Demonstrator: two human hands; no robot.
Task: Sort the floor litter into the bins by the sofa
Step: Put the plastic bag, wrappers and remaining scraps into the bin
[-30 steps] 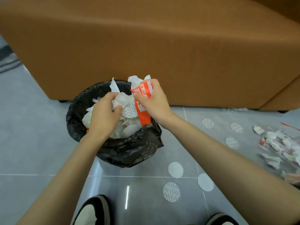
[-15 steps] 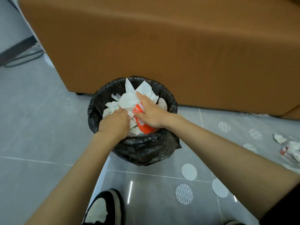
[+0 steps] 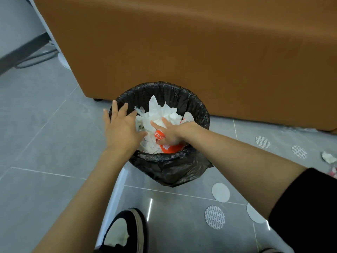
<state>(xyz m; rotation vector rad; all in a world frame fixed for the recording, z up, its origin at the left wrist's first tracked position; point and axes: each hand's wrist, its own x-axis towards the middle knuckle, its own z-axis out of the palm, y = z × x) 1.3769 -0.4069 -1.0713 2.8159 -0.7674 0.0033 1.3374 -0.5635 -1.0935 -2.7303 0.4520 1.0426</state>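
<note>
Head view, one frame.

- Left third: grey tiled floor (image 3: 42, 143). A dark strip and a cable (image 3: 34, 60) sit in the upper left corner.
- Left hand (image 3: 121, 128), left of centre: palm down, fingers straight and fanned apart, holding nothing. It hovers over the left rim of the bin. The fingertips reach past the rim; contact with the rim cannot be told.
- Bottom, left of centre: one black-and-white shoe (image 3: 124, 232).
- Centre: round bin with black liner (image 3: 182, 168), standing on the floor just in front of the brown sofa (image 3: 200, 52), which fills the upper frame. The bin is heaped with crumpled white tissue (image 3: 158, 114) and an orange wrapper (image 3: 170, 147), which lies at the near side of the bin.
- Right hand (image 3: 169, 132): inside the bin, on top of the litter. Two digits lie stretched over the tissue; the others are hidden, so whether they grip the orange wrapper cannot be told.
- Lower right floor: a plain white disc (image 3: 220, 192) and a patterned disc (image 3: 214, 217). Two more patterned discs (image 3: 262, 142) lie farther right, near the sofa.
- Right edge: a crumpled paper scrap (image 3: 328, 157) on the floor, well apart from the bin.
- Lower right corner: black sleeve (image 3: 306, 207) on the right arm.
</note>
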